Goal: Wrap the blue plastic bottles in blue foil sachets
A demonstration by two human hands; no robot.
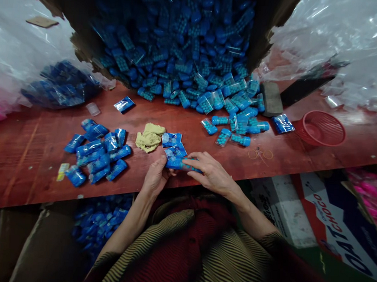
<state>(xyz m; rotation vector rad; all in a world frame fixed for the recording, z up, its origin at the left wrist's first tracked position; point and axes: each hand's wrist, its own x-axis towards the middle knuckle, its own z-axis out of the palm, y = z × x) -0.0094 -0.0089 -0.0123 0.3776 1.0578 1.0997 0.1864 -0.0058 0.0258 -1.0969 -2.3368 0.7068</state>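
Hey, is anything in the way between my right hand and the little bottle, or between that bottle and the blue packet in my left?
Nothing visible is. Your right hand is already on the bottle, whose other end meets the packet. The yellow cloth lies beyond the packet, off to the left.

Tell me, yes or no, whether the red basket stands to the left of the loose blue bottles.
No, the red basket stands to the right of the loose blue bottles.

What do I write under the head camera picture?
Left hand holds a blue packet, right hand a tube of blue beads, at a red table.
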